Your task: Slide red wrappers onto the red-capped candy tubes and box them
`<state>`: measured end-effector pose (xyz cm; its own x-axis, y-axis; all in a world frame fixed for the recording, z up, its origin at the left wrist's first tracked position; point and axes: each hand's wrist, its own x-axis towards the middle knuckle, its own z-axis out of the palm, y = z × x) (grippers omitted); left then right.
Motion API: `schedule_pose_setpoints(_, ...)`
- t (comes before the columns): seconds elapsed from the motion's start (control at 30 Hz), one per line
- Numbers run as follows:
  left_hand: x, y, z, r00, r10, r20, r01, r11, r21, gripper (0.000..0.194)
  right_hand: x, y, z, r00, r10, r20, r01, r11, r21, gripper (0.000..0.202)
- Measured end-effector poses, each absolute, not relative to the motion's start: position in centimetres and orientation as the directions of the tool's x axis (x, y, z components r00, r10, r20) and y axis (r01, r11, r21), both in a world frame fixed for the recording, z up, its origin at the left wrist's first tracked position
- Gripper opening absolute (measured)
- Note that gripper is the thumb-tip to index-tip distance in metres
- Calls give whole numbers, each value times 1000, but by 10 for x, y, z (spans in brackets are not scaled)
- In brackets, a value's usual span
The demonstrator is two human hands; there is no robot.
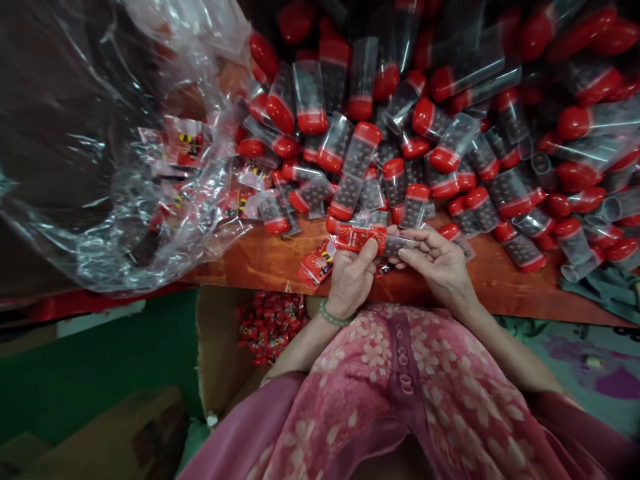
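Firstly, hands, two: the left hand (351, 277) is curled closed on one container (397, 245), thumb pressed to its red printed wrap (355, 237); the right hand (443, 261) pinches the clear end between thumb and bent fingers. Location: before the person, over the near edge of the counter (260, 257). Condition, in my judgement: partway, the left portion covered, the right portion bare. Bracelet (335, 314), one, beaded, on the left wrist. Loose printed labels (315, 265), at least one, flat beside the left hand; several more show about the clear plastic bag (213, 223), overlapping too much to count. Red-capped containers (360, 150), dozens, heaped beyond the hands, too tangled to number; those I can make out hold dark pellets and wear no wrap, so most seem undone. Carton (216, 343), one, open, below the counter at left: red printed pieces (273, 327), many, uncountable from here, possibly finished ones.
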<state>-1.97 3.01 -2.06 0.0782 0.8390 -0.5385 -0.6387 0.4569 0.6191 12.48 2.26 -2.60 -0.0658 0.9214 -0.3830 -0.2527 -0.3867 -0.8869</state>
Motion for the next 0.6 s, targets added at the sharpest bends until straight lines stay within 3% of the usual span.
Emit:
schedule_pose_setpoints(0.3,-22,32,-15,76,873,-482,-593,428,682,40,121,21,-18,41,974,-223,-121,-217,-969,27)
schedule_pose_setpoints(0.6,-19,38,-14,7,871,-491,-563,409,718,40,119,21,-16,72,966,-249,-117,-239,-964,31)
